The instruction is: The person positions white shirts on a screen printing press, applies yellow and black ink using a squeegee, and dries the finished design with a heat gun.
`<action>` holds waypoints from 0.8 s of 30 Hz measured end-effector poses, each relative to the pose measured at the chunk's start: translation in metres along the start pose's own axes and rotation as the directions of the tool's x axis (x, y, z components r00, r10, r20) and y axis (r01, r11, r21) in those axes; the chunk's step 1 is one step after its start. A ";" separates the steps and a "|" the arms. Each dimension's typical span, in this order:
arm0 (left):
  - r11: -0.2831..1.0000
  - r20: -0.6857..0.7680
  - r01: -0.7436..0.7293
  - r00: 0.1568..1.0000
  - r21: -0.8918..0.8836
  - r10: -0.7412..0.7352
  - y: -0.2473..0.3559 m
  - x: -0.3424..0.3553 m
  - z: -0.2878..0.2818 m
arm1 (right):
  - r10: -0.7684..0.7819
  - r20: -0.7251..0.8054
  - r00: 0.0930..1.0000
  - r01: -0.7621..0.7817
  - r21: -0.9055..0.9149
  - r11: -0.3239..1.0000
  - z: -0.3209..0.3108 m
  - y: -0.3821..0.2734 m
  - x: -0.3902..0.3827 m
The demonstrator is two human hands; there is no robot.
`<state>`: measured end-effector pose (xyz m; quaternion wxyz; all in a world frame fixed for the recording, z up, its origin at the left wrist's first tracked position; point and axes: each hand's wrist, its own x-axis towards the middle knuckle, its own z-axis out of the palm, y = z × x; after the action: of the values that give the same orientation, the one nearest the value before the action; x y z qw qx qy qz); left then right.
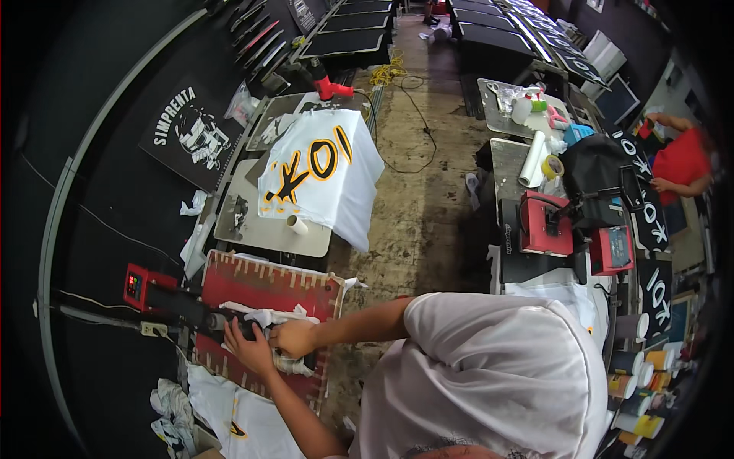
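We are failing to make out what the curled fingers of the right hand are gripping, and the left hand is covering part of the black machine arm. The lower edge is cutting off the near left printed white cloth. The white shirt is hiding floor on the near right. Far right, the red-clad co-worker is blurring; at the far end, the upper edge is cropping another person.

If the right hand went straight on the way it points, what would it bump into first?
Most likely the left hand, close beside the right hand over the red board, though depth is hard to judge here.
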<state>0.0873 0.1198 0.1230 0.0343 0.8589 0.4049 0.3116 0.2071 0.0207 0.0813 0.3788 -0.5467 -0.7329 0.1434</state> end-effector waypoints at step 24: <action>0.997 -0.007 0.043 0.999 0.063 -0.042 -0.010 -0.006 -0.005 | -0.017 0.070 0.997 0.015 0.033 0.999 0.011 -0.002 0.004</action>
<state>0.0748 0.1209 0.1211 0.0125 0.8499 0.4328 0.3004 0.1968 0.0259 0.0769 0.3627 -0.5292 -0.7477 0.1714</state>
